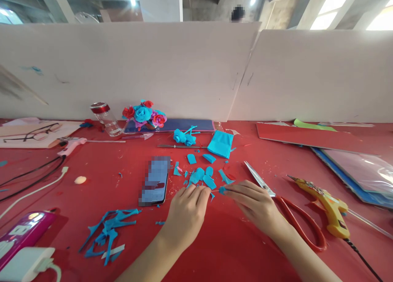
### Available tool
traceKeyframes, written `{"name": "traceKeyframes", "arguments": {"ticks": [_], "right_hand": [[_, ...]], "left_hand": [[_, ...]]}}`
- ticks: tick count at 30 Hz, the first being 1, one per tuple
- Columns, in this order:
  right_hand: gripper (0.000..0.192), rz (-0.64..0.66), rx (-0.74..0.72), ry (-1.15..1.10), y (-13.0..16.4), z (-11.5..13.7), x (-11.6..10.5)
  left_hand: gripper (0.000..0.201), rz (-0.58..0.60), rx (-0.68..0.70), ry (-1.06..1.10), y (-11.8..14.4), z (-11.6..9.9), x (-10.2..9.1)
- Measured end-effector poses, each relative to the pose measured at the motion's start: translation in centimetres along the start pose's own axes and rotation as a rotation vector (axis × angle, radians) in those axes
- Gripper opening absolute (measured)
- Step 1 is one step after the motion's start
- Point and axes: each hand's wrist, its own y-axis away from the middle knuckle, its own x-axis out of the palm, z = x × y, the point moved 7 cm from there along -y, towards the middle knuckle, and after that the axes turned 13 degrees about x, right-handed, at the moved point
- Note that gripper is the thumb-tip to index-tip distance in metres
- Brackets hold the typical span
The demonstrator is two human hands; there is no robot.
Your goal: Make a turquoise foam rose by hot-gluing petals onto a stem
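Low over the red table (221, 249), my left hand (188, 208) pinches a thin stem, its fingers closed. My right hand (256, 204) is closed on a small blue paper piece (222, 190) at the stem's other end. Just beyond my fingers lie several cut blue paper petals (209, 181) and scraps. Farther back are a folded blue paper stack (220, 144) and small blue paper flowers (184, 137). Scissors (302, 220) with red handles lie open beside my right hand. A phone (155, 181) rests left of my left hand.
At right sit a yellow glue gun (330, 208) with a cord and a red board (301, 136). Blue paper strips (107, 233) and a magenta device (26, 235) lie at left. A glass bottle (109, 120) and a paper bouquet (143, 114) stand before a white partition (123, 69).
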Motion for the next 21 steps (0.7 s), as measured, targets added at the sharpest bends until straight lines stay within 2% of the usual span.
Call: {"name": "traceKeyframes", "arguments": {"ticks": [4,16,21], "right_hand": [[0.036,-0.027,0.004,-0.006,0.09,-0.05,-0.19],[0.032,0.001,-0.032,-0.014,0.00,0.08,-0.22],[0.031,0.010,0.008,0.023,0.05,-0.17,-0.04]], "left_hand": [[0.024,-0.009,0.007,-0.012,-0.03,-0.07,-0.15],[0.024,-0.022,-0.013,0.005,0.00,0.12,-0.29],[0.025,-0.011,-0.019,0.015,-0.07,0.13,-0.21]]}}
